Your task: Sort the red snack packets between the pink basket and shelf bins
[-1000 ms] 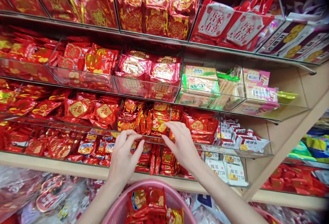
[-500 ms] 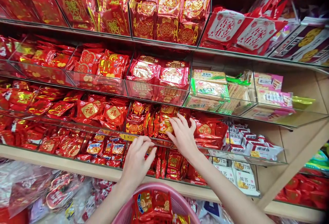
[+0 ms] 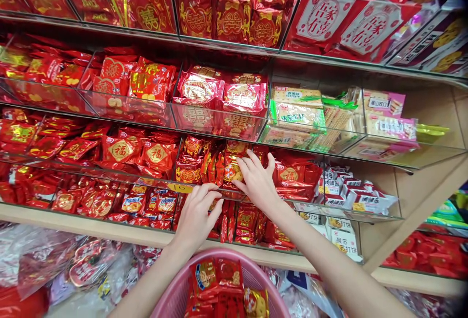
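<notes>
A shop aisle is seen, filled by a tall rack of sloped shelves divided by clear plastic bins. The right hand (image 3: 258, 181) is laid flat, fingers spread and nothing gripped, on the red and gold snack packets (image 3: 226, 164) standing in the bin directly ahead of it; the fingertips rest on the packet tops. The left hand (image 3: 197, 213) is placed just below and to the left of the right one, loosely curled over the clear front edge (image 3: 175, 187) of that same bin, with a yellow price tag seen just beyond its fingertips; whether anything is pinched under its fingers cannot be told.

Under both wrists a pink basket (image 3: 171, 293) is seen, with several red packets (image 3: 219, 284) lying in it. Below the hands the lowest bin row is carried by a pale wooden shelf board (image 3: 91, 233), and under that, clear bags (image 3: 44, 259) of wrapped sweets are piled.

To the right of the right hand, red packets with a gold medallion (image 3: 296, 177) are stacked, and further right small white boxes (image 3: 351, 194). Above the hands, pinkish-red foil packs (image 3: 219, 96) are held in the next bin, with green and cream biscuit packs (image 3: 298, 116) up to the right. The top shelf is filled with larger red and gold packs (image 3: 234, 11). A slanted wooden upright (image 3: 420, 211) closes the rack at the far right
</notes>
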